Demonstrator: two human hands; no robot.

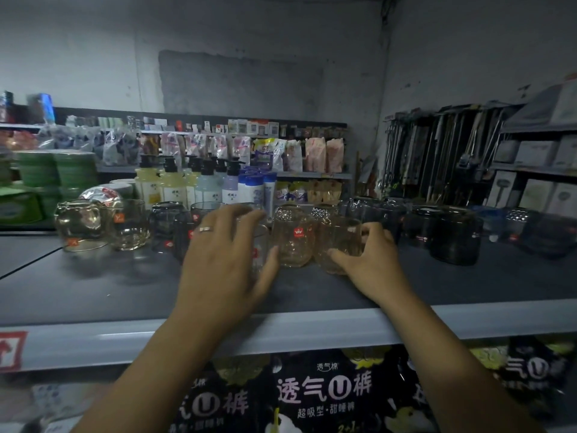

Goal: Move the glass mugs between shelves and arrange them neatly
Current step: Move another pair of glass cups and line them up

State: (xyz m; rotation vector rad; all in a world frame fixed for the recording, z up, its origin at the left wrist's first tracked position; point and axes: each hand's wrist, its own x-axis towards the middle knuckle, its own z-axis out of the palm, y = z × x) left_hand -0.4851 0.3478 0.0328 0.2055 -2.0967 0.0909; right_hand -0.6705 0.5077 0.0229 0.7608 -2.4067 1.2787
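Roughly midway: clasping a clear mug (260, 245) under the curved left hand (218, 264), an amber mug (338, 242) in the curled right hand (371, 264), a second amber mug (292, 235) between both thumbs, ragged other mugs (456, 235) beyond the fingertips left to tidy.

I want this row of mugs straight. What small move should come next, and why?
Probably nudge the right amber mug back, level with the middle amber mug: the right hand grips it, and it seems to sit slightly nearer the shelf edge. The left hand holds the clear mug.
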